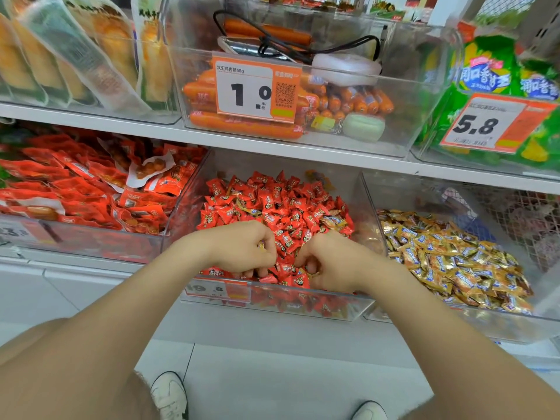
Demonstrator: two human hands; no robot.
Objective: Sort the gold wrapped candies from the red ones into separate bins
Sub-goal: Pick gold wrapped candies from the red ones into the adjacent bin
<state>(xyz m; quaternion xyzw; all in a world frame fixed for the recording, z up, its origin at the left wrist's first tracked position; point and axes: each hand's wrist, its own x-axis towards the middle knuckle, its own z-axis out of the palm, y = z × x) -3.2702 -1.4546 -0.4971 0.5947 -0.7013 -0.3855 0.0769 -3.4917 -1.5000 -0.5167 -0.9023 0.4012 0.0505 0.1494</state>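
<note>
A clear middle bin [357, 189] on the lower shelf is heaped with red wrapped candies [272, 201], and a few gold wrapped candies [331, 220] lie mixed in near its right side. The bin to its right [371, 201] holds a pile of gold candies [448, 259]. Both my hands are low in the front of the red pile, fingers curled. My left hand [242, 248] pinches a small gold candy [260, 245]. My right hand [330, 263] digs among the wrappers with a gold candy [313, 269] pinched under its fingers.
A bin of red snack packets [78, 189] sits to the left. On the shelf above stand bins of orange sausages [248, 122], pale bread packs [75, 56] and green bags [491, 71]. Price tags [256, 86] hang on the bin fronts. My white shoes [169, 395] stand on grey floor.
</note>
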